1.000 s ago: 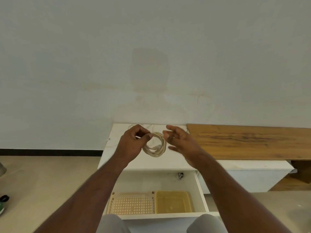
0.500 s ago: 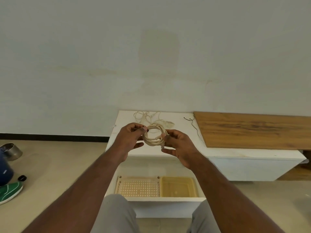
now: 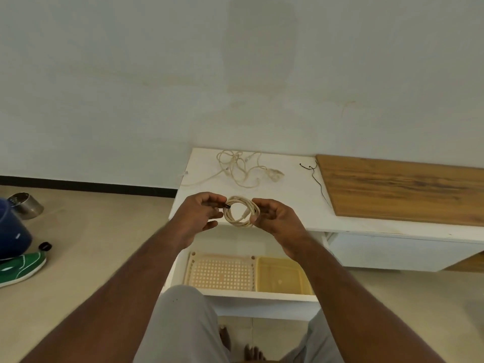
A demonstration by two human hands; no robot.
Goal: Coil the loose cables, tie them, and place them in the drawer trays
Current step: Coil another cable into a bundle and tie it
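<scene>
One cream cable coil (image 3: pixel 241 215) is held above the white counter (image 3: pixel 293 203), pinched by the left hand (image 3: pixel 201 214) and right hand (image 3: pixel 275 218), seemingly being tied; a loose cream cable (image 3: pixel 242 169) lies uncoiled far behind, and the perforated peach tray (image 3: pixel 220 271) and yellow tray (image 3: pixel 282 276) in the open drawer (image 3: pixel 262 297) hold nothing.

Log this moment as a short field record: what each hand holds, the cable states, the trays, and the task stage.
left hand: pinches the coiled cable at its left edge, where a small dark tie shows
right hand: grips the coil's right side
coiled cable: cream, wound in a neat ring, held in the air above the open drawer
loose cable: cream, tangled, lying on the white cabinet top
black wire tie: lying on the cabinet top beside the wooden board
trays: perforated tray on the left, yellow tray on the right; both hold no cable
stage: coil formed, not yet placed
</scene>
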